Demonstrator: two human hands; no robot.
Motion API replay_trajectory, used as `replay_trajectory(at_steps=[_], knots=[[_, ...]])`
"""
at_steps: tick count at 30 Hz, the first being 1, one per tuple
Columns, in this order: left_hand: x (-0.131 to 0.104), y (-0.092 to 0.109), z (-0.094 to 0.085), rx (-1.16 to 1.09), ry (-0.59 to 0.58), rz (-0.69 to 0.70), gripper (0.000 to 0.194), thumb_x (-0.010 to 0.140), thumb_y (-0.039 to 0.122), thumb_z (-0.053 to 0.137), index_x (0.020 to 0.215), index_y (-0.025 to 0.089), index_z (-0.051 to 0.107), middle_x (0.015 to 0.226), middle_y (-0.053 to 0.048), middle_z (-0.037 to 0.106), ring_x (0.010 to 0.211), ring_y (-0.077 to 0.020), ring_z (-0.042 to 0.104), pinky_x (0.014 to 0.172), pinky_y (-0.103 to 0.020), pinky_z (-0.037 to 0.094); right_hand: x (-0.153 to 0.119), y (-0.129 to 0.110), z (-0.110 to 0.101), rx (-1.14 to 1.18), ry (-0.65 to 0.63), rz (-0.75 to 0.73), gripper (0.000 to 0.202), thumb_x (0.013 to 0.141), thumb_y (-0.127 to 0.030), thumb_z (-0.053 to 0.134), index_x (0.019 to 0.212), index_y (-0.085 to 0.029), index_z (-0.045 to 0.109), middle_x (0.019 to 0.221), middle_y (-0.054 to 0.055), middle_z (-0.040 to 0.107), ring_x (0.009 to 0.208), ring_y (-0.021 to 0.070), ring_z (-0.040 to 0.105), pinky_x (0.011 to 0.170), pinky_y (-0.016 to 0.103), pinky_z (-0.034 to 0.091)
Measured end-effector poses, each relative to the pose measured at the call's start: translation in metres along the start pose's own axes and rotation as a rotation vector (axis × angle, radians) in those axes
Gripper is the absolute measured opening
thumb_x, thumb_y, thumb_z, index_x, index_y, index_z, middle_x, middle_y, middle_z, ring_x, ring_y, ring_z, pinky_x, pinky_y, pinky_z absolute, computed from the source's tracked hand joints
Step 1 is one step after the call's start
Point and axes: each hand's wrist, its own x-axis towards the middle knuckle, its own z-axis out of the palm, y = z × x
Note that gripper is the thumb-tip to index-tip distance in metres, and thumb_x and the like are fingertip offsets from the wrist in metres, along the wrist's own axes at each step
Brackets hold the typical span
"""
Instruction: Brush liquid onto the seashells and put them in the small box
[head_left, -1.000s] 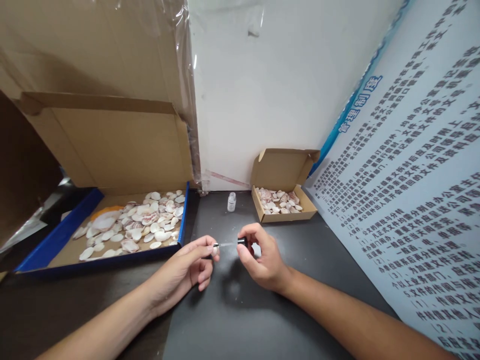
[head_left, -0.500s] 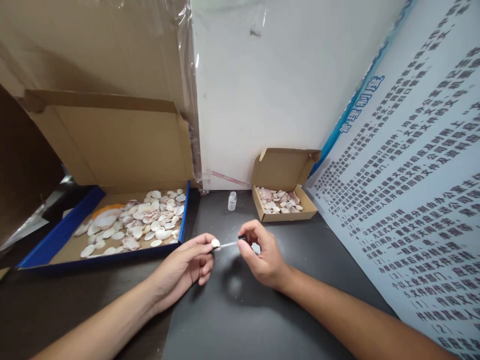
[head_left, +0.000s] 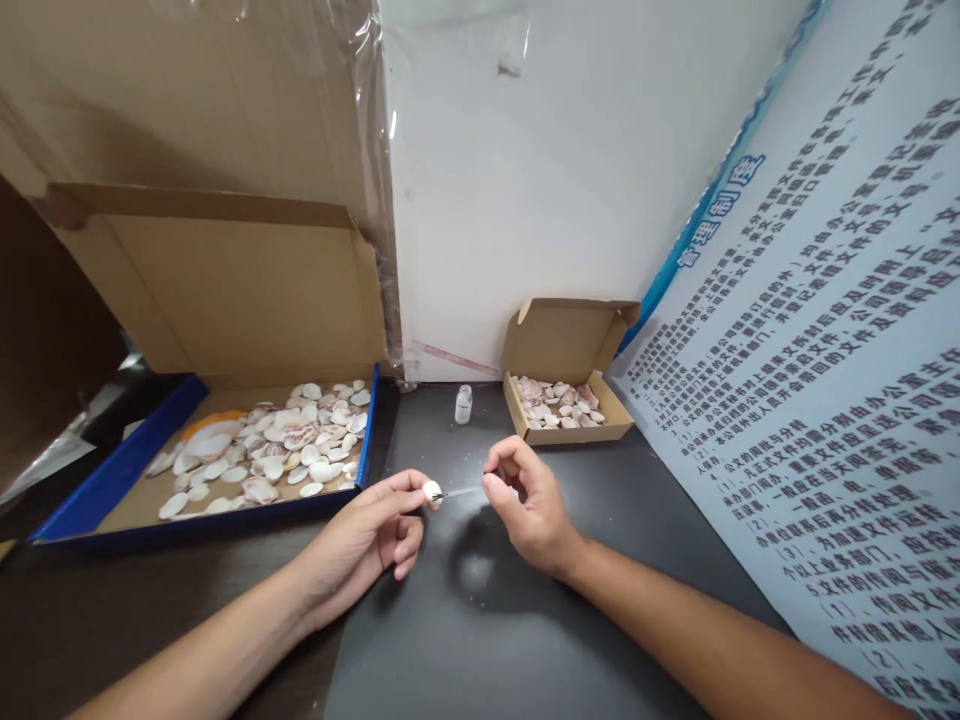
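Note:
My left hand [head_left: 375, 525] pinches a small white seashell [head_left: 432, 491] between thumb and fingertips, with the other fingers curled below. Across from it, my right hand [head_left: 531, 510] grips the end of a thin, clear-stemmed applicator brush [head_left: 465, 490]. The brush lies nearly level, and its dark tip meets the right side of the shell. My fingers cover most of its handle. Beyond both hands stands a small clear glass bottle [head_left: 463, 404], upright and uncapped, with a pale label.
An open blue-edged cardboard box [head_left: 367, 425] full of shells is at the left, its lid raised. A smaller brown box [head_left: 577, 435] of shells sits at the back right. A printed poster [head_left: 810, 330] slants along the right, and a white wall [head_left: 517, 200] stands behind.
The shell has turned slightly, baring more of the dark brush tip. My right hand has shifted slightly right, and its fingers now hide the black handle. Boxes and bottle are unmoved.

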Motion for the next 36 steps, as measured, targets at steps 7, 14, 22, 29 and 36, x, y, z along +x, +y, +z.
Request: replay_trajectory(at_steps=[7, 14, 22, 29, 36], knots=[[0.0004, 0.0005, 0.0005, 0.005, 0.004, -0.015, 0.014, 0.083, 0.029, 0.061, 0.084, 0.017, 0.055, 0.061, 0.005, 0.042, 0.044, -0.0044, 0.030, 0.040, -0.018, 0.025, -0.0023, -0.0003, -0.0005, -0.015, -0.014, -0.002, 0.006, 0.085, -0.021, 0.051, 0.084, -0.021, 0.045, 0.059, -0.008, 0.035, 0.049, 0.0082, 0.033, 0.047, 0.020, 0.029], [0.0012, -0.0007, -0.0015, 0.006, -0.004, -0.018, 0.016, 0.082, 0.031, 0.063, 0.083, 0.018, 0.054, 0.054, 0.007, 0.038, 0.044, -0.0059, 0.026, 0.041, -0.020, 0.022, -0.0029, 0.0008, 0.0000, -0.054, -0.034, -0.026, 0.002, 0.085, -0.020, 0.050, 0.086, -0.021, 0.047, 0.059, -0.008, 0.035, 0.049, 0.0084, 0.034, 0.047, 0.020, 0.030], [-0.0005, -0.0003, -0.0007, 0.005, 0.003, -0.028, 0.018, 0.081, 0.032, 0.064, 0.080, 0.018, 0.054, 0.055, 0.006, 0.040, 0.045, -0.0057, 0.026, 0.042, -0.020, 0.021, -0.0036, 0.0001, -0.0001, -0.126, -0.025, -0.040, 0.004, 0.084, -0.020, 0.050, 0.088, -0.020, 0.050, 0.058, -0.008, 0.037, 0.049, 0.0082, 0.037, 0.047, 0.020, 0.031], [-0.0008, -0.0013, -0.0015, 0.008, 0.007, -0.035, 0.019, 0.080, 0.033, 0.065, 0.079, 0.018, 0.054, 0.053, 0.006, 0.040, 0.044, -0.0063, 0.028, 0.041, -0.019, 0.022, -0.0042, -0.0015, 0.0000, -0.171, -0.057, -0.054, 0.010, 0.084, -0.021, 0.049, 0.092, -0.020, 0.053, 0.055, -0.008, 0.034, 0.047, 0.0092, 0.037, 0.047, 0.021, 0.031], [-0.0011, -0.0004, 0.0000, 0.028, 0.004, -0.036, 0.020, 0.082, 0.035, 0.063, 0.078, 0.018, 0.053, 0.050, 0.006, 0.041, 0.044, -0.0068, 0.026, 0.041, -0.019, 0.022, -0.0039, -0.0024, -0.0010, -0.180, -0.035, -0.079, 0.009, 0.085, -0.022, 0.048, 0.091, -0.020, 0.054, 0.054, -0.008, 0.035, 0.046, 0.0091, 0.038, 0.047, 0.021, 0.031]])
